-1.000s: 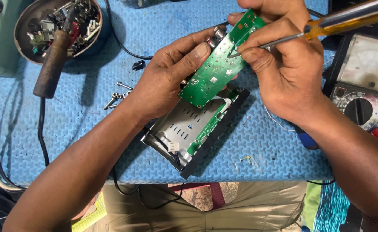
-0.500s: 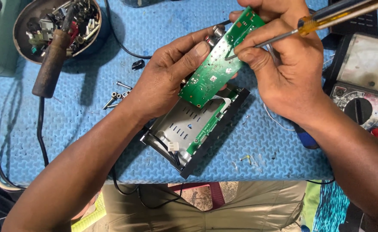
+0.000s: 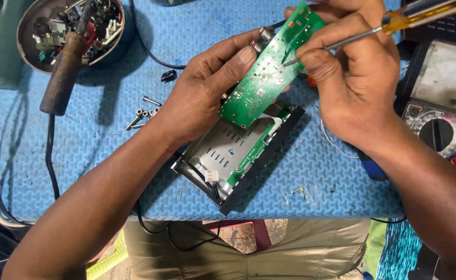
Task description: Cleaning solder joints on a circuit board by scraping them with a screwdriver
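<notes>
A blue surface [image 3: 108,171] fills the frame. At centre lies an opened metal case [image 3: 233,155]. Above it, the left hand [image 3: 207,98] has its fingers pinching a green circuit board [image 3: 269,72]; the right hand [image 3: 352,78] has its fingers wrapped around a screwdriver [image 3: 394,23], tip touching the board.

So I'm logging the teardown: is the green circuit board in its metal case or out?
Out. The left hand holds the green circuit board tilted above the open metal case, which lies on the blue mat.
</notes>
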